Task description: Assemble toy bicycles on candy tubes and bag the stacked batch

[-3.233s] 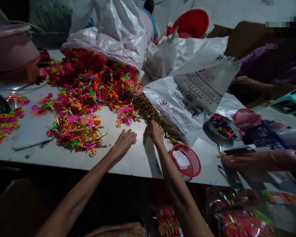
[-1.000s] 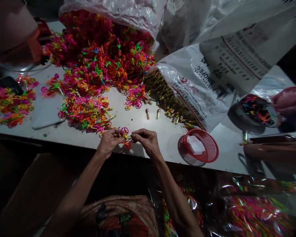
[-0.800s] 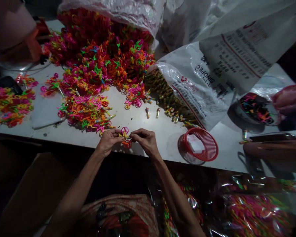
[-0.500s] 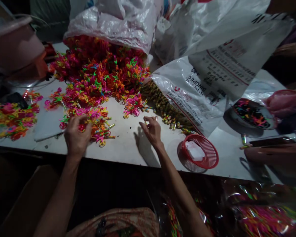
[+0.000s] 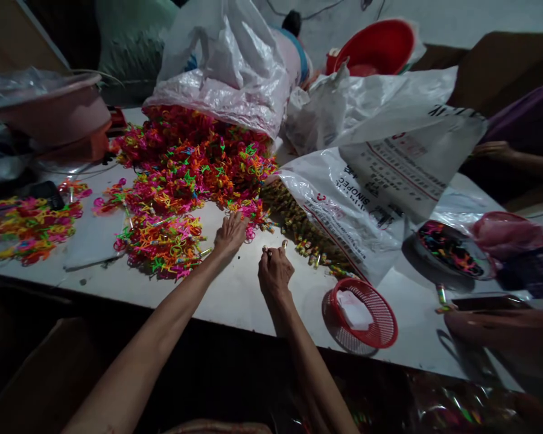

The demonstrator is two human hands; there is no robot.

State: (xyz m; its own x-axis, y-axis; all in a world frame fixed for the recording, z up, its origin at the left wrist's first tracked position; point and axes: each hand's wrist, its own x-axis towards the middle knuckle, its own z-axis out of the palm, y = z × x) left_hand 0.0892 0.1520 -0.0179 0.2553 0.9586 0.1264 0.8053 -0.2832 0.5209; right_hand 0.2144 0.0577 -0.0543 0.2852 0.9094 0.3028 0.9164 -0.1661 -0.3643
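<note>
My left hand (image 5: 230,235) lies palm down at the near edge of a small cluster of pink and orange plastic pieces (image 5: 252,220). Its fingers are stretched forward, and the fingertips are partly lost among the pieces. Close by on the right, my right hand (image 5: 275,272) is curled low over the white table, fingers closed around a small printed tube (image 5: 265,249). A second small tube (image 5: 285,244) shows just beyond its knuckles. Brownish-gold tubes (image 5: 294,220) spill from a white printed sack (image 5: 344,199) beyond that hand.
A large heap of bright plastic pieces (image 5: 194,163) pours from a white sack (image 5: 235,90). A smaller pile (image 5: 165,241) lies nearer me. At right stand a red mesh basket (image 5: 384,313) and a bowl of dark pieces (image 5: 452,250). Another person's hand (image 5: 493,149) shows far right.
My hands worked together on colourful pieces near the table edge, then parted. My left hand moved over the left pile, then right to the small cluster. My right hand went to the loose tubes.
</note>
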